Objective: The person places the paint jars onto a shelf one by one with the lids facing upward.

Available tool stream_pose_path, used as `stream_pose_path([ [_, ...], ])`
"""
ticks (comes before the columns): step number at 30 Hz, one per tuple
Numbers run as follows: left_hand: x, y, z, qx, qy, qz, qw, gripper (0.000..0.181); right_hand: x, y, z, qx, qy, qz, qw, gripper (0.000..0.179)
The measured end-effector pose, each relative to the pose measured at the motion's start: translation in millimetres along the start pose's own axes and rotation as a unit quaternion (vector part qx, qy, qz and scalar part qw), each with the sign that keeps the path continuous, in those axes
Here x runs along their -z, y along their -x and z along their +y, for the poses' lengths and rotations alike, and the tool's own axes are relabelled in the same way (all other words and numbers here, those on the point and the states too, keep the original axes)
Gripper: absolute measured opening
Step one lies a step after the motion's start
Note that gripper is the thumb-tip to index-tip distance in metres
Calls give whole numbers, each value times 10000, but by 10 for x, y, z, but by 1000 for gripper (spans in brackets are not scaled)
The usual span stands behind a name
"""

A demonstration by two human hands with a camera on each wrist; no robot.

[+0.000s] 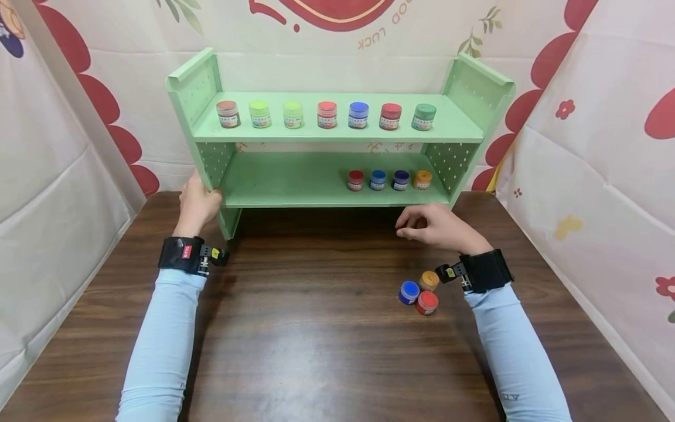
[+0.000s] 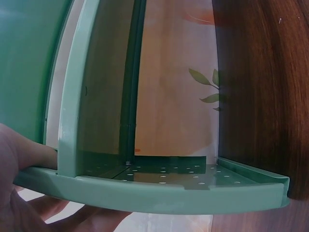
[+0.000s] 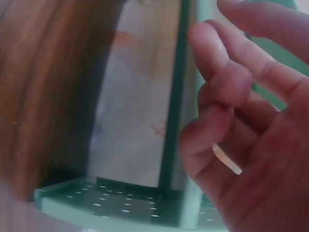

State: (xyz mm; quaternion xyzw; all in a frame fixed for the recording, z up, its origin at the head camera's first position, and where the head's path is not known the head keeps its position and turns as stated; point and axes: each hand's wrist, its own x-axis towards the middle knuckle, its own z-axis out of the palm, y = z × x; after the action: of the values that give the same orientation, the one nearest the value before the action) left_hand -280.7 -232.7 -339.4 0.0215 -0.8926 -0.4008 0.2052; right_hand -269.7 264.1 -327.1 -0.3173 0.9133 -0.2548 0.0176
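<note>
My left hand [image 1: 199, 202] grips the left side panel of a light green two-tier shelf [image 1: 295, 205]. In the left wrist view the thumb lies inside the panel's edge [image 2: 159, 195], with the fingers on its outer side. My right hand [image 1: 435, 225] hovers in front of the lower tier's right end, fingers loosely bent. Nothing shows between thumb and fingertips in the right wrist view. Nearest to it on the lower tier is an orange paint jar [image 1: 422, 179], beside a dark purple jar [image 1: 400, 180], a blue jar [image 1: 377, 180] and a red jar [image 1: 355, 180].
On the brown table [image 1: 295, 340], below the right hand, stand a yellow-orange jar [image 1: 429, 280], a blue jar [image 1: 408, 292] and a red jar [image 1: 427, 302]. Several jars, among them a dark green jar [image 1: 424, 116], line the upper tier. A patterned cloth [image 1: 337, 73] hangs behind.
</note>
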Motion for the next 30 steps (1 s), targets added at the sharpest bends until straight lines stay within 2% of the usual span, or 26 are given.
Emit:
stream_pose_path([
  [4,-17,3,2,7,15,-32,10000,50,-84,-2,99,-339,-247,-423,9982,10],
  [9,-8,14,10,27,-97,-78,9999,50,-132,10,150,-523,-657,-1096,9904,25],
  [14,19,3,12,-16,-128,-4,9999,52,-92,30,184,-622,-774,-1366,9856,32],
  [22,8,-13,12,-45,-60,39,10000,51,-25,111,250,-947,-1221,-1902,9695,39],
  [25,-5,-13,17,-54,-57,20,10000,50,-10,143,269,-1255,-1347,-2194,9581,44],
  [30,1,-16,11,-11,-111,-14,9999,52,-1,173,370,-1801,-1606,-2680,9327,48],
])
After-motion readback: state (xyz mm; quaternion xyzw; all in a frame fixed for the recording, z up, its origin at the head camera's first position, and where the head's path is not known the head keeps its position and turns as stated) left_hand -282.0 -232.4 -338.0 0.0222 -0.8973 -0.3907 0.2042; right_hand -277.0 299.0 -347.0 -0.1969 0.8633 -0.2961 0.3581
